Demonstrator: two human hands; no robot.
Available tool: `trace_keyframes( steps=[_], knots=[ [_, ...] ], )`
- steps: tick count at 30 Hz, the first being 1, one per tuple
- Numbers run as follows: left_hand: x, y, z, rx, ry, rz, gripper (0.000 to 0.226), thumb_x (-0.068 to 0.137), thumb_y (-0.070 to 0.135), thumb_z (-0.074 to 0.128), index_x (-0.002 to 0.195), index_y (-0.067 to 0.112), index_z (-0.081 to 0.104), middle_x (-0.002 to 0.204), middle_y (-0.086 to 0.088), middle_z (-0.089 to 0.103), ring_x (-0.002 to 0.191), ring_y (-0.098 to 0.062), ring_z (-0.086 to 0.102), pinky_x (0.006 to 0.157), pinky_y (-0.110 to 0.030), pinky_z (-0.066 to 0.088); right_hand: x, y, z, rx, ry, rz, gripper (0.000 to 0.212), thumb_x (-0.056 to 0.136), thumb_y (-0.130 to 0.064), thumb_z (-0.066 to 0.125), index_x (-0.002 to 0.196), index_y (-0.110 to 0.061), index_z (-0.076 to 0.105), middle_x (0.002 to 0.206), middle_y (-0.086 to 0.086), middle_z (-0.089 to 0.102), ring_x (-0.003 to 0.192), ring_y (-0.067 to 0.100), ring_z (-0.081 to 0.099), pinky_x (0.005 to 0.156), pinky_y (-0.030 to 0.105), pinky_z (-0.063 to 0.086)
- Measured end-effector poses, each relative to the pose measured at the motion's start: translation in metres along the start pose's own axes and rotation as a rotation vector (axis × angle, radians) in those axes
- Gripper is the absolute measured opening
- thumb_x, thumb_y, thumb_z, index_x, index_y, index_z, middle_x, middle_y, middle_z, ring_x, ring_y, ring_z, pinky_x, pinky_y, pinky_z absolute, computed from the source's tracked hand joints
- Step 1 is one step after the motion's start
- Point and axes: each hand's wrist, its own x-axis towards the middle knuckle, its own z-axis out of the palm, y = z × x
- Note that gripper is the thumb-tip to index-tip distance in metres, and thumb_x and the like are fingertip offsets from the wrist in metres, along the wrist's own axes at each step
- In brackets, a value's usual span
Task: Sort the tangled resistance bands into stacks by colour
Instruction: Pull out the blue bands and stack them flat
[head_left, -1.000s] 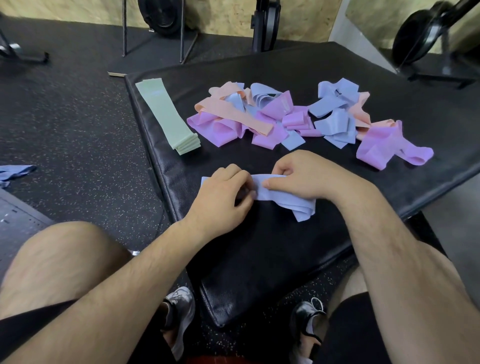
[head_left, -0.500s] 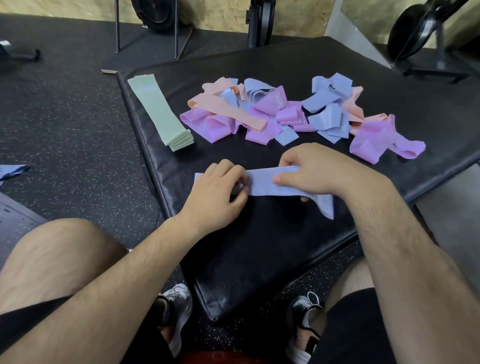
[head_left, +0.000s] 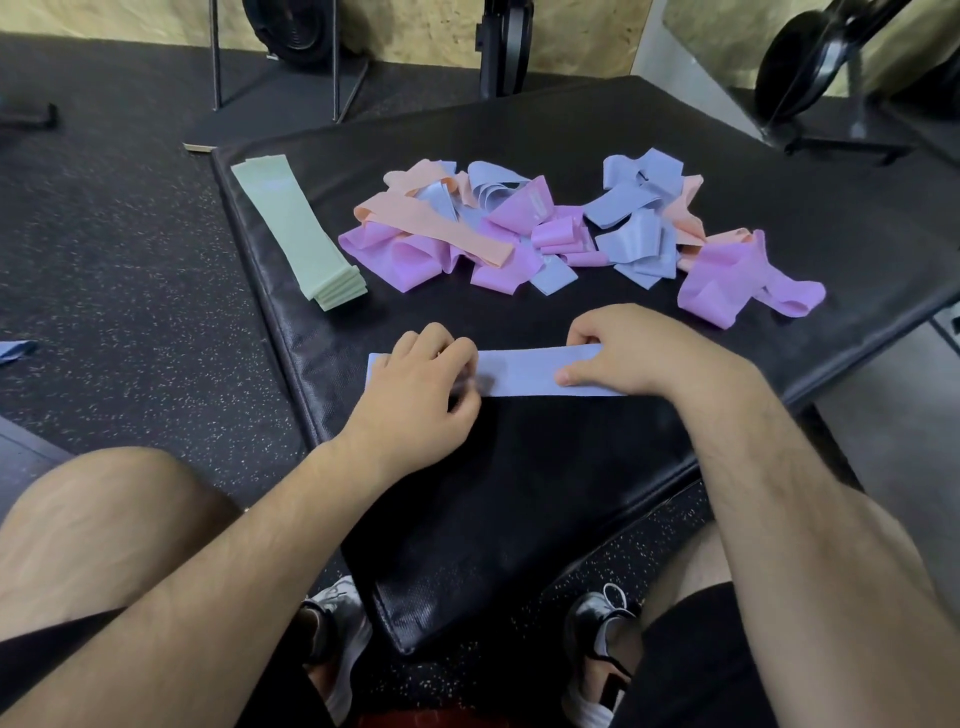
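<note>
A light blue band (head_left: 524, 371) lies flat and stretched out on the black mat (head_left: 519, 493), near its front. My left hand (head_left: 421, 384) covers the band's left part, fingers curled down on it. My right hand (head_left: 623, 348) pinches the band's right end between thumb and fingers. Behind them sits a tangled heap of pink, peach and blue bands (head_left: 519, 228). A loose pink band (head_left: 737, 283) lies at the heap's right end. A neat stack of green bands (head_left: 296, 234) rests along the mat's left edge.
Dark speckled rubber floor surrounds the mat. Another blue band (head_left: 15, 349) lies on the floor at the far left. Gym stands and weight plates (head_left: 810, 57) stand at the back. My knees and shoes are at the mat's near corner.
The crumpled blue band has been pulled out straight and flattened on the mat. My right hand slid rightward along it; the left hand stayed over its left part.
</note>
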Motion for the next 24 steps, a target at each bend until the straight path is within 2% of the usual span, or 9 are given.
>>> trace_keyframes(
  steps=[3, 7, 10, 13, 15, 20, 24],
  knots=[
    [0.003, 0.011, 0.006, 0.098, 0.054, -0.024, 0.008, 0.083, 0.027, 0.050, 0.087, 0.019, 0.049, 0.091, 0.007, 0.043, 0.083, -0.020, 0.040, 0.070, -0.035, 0.032, 0.001, 0.004, 0.008, 0.000, 0.022, -0.003, 0.019, 0.087, -0.044, 0.073, 0.088, -0.030, 0.059, 0.092, -0.009, 0.060, 0.084, 0.013, 0.058, 0.067, 0.033, 0.045],
    [0.019, 0.032, 0.020, -0.065, 0.100, 0.110, 0.011, 0.081, 0.021, 0.053, 0.086, 0.012, 0.056, 0.091, 0.000, 0.051, 0.080, -0.024, 0.044, 0.070, -0.043, 0.045, -0.001, 0.010, 0.012, 0.007, 0.045, -0.025, 0.021, 0.087, -0.046, 0.070, 0.086, -0.030, 0.057, 0.089, -0.009, 0.060, 0.085, 0.015, 0.059, 0.063, 0.033, 0.042],
    [0.030, 0.046, 0.034, -0.157, 0.049, 0.185, 0.013, 0.085, 0.022, 0.053, 0.092, 0.012, 0.060, 0.095, 0.000, 0.054, 0.081, -0.023, 0.047, 0.072, -0.043, 0.045, -0.003, 0.011, 0.013, 0.035, 0.057, -0.038, 0.025, 0.084, -0.053, 0.067, 0.085, -0.029, 0.058, 0.087, -0.008, 0.062, 0.081, 0.015, 0.059, 0.061, 0.033, 0.041],
    [0.034, 0.049, 0.041, -0.032, 0.029, 0.179, 0.020, 0.087, 0.033, 0.047, 0.094, 0.018, 0.058, 0.097, 0.005, 0.052, 0.083, -0.019, 0.045, 0.066, -0.039, 0.041, -0.006, 0.016, 0.011, 0.054, 0.065, -0.045, 0.027, 0.084, -0.056, 0.065, 0.086, -0.029, 0.059, 0.087, -0.008, 0.061, 0.080, 0.015, 0.059, 0.063, 0.035, 0.044],
    [0.034, 0.047, 0.042, 0.007, 0.018, 0.185, 0.020, 0.087, 0.036, 0.046, 0.095, 0.021, 0.056, 0.098, 0.007, 0.050, 0.085, -0.019, 0.043, 0.066, -0.036, 0.038, -0.006, 0.024, 0.010, 0.037, 0.071, -0.033, 0.023, 0.087, -0.053, 0.067, 0.085, -0.032, 0.058, 0.090, -0.008, 0.062, 0.082, 0.016, 0.060, 0.066, 0.036, 0.046],
    [0.035, 0.049, 0.044, 0.037, 0.003, 0.162, 0.024, 0.085, 0.037, 0.043, 0.099, 0.023, 0.055, 0.102, 0.009, 0.048, 0.088, -0.018, 0.043, 0.070, -0.040, 0.043, -0.005, 0.036, 0.014, 0.055, 0.095, -0.027, 0.024, 0.088, -0.048, 0.069, 0.076, -0.035, 0.052, 0.087, -0.009, 0.061, 0.081, 0.015, 0.060, 0.062, 0.034, 0.043],
    [0.034, 0.050, 0.046, 0.018, 0.014, 0.146, 0.017, 0.085, 0.031, 0.050, 0.100, 0.024, 0.055, 0.103, 0.010, 0.048, 0.090, -0.018, 0.044, 0.073, -0.039, 0.042, -0.011, 0.050, 0.005, 0.102, 0.117, 0.016, 0.016, 0.088, -0.042, 0.070, 0.083, -0.032, 0.059, 0.090, -0.009, 0.063, 0.083, 0.015, 0.062, 0.071, 0.037, 0.051]
  ],
)
